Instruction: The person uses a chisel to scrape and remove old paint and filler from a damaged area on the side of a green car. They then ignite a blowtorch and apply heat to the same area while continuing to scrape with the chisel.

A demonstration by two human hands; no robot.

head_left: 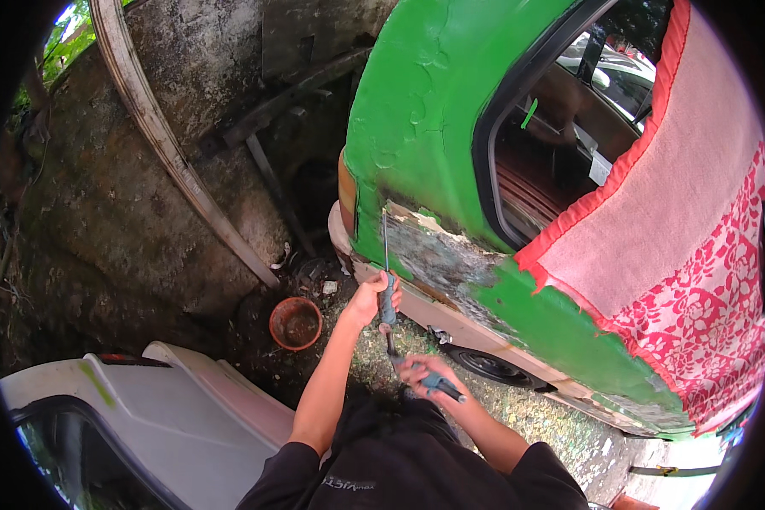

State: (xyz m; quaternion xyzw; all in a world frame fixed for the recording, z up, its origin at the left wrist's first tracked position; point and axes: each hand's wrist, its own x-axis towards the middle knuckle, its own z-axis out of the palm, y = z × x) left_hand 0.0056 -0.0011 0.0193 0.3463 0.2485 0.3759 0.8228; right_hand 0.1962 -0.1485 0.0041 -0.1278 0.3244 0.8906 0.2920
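Observation:
My left hand (370, 297) is closed around the blue-grey handle of a long, thin screwdriver-like tool (387, 242), its tip at the peeling, scraped patch (442, 248) on the rear side of a green vehicle (425, 93). My right hand (418, 374) grips the blue-grey handle of a hammer (442, 387), whose head is just below the end of the tool's handle; whether they touch I cannot tell.
A pink patterned cloth (654, 238) drapes over the vehicle's right part. An orange bucket (296, 324) sits on the ground at left. A white car (170, 425) stands at lower left. A long curved strip (170, 144) leans against the stained wall (102, 212).

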